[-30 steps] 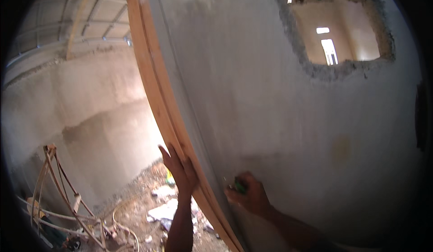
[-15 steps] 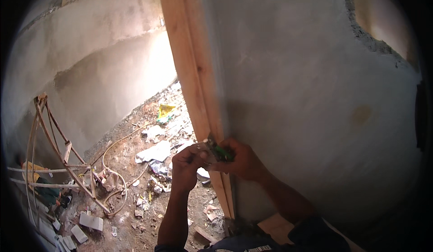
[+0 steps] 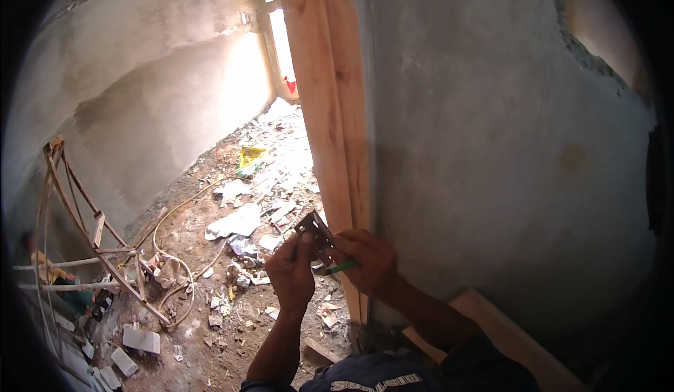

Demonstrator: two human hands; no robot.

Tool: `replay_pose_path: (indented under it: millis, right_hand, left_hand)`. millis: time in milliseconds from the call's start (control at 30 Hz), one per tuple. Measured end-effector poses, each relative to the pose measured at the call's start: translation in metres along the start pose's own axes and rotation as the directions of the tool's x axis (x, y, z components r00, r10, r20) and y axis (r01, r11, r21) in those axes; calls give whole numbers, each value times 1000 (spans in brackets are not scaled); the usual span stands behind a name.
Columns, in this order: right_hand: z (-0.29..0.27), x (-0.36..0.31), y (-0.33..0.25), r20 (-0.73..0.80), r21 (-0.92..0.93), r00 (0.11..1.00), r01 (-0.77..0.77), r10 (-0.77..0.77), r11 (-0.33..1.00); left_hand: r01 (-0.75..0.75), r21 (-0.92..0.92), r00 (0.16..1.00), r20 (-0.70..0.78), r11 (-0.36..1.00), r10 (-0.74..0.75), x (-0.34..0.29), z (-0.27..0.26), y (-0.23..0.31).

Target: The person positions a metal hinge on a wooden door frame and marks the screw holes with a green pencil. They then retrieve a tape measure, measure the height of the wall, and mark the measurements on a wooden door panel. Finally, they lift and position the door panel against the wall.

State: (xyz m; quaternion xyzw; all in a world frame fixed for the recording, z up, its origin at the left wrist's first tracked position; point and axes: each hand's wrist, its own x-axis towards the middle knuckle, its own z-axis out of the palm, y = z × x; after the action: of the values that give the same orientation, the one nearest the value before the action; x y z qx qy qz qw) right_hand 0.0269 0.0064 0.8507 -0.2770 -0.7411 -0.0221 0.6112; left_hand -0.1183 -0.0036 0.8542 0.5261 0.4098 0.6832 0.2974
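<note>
My left hand (image 3: 291, 274) is closed on a dark metal hinge (image 3: 317, 233) with several screw holes, pinching its lower left edge between thumb and fingers. The fingers of my right hand (image 3: 368, 260) meet the hinge's right side. A thin green stick, like a pencil (image 3: 342, 268), juts from under the right hand's fingers toward the lower left, so that hand is closed too. Both hands are in front of the lower part of a wooden door frame (image 3: 326, 97). The right fingertips are partly hidden.
A grey plastered wall (image 3: 470, 132) rises right of the frame. Rubble and scraps cover the ground (image 3: 203, 350) at left, with a hose (image 3: 158, 234), a wooden trestle (image 3: 88, 223) and pale blocks (image 3: 142, 339). A person (image 3: 74, 295) is at far left. A board (image 3: 505, 336) leans at lower right.
The hinge has turned so its holed face shows plainly. The green stick has swung to point lower left. The whole view has shifted, bringing a bright doorway in behind the frame.
</note>
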Motion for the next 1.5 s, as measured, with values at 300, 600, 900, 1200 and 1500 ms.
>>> replay_pose_path:
  millis: [300, 600, 900, 1200, 1500]
  right_hand:
    - [4, -14, -4, 69, -88, 997, 38, -32, 995]
    - [-10, -10, 4, 23, 61, 915, -403, 402, 913]
    - [-13, 4, 46, -67, 195, 804, -570, 590, 798]
    - [-2, 16, 80, -182, 170, 828, -504, 530, 847]
    - [-4, 12, 82, -209, -70, 897, -410, 389, 909]
  left_hand:
    - [180, -340, 964, 248, 923, -97, -5, -14, -12]
    - [-193, 139, 913, 387, 971, 126, 24, -12, -14]
    - [-306, 131, 881, 413, 943, 229, 68, 42, -14]
    - [-367, 223, 924, 202, 903, 326, 94, 60, -73]
    - [-97, -77, 965, 237, 992, 113, 93, 75, -47]
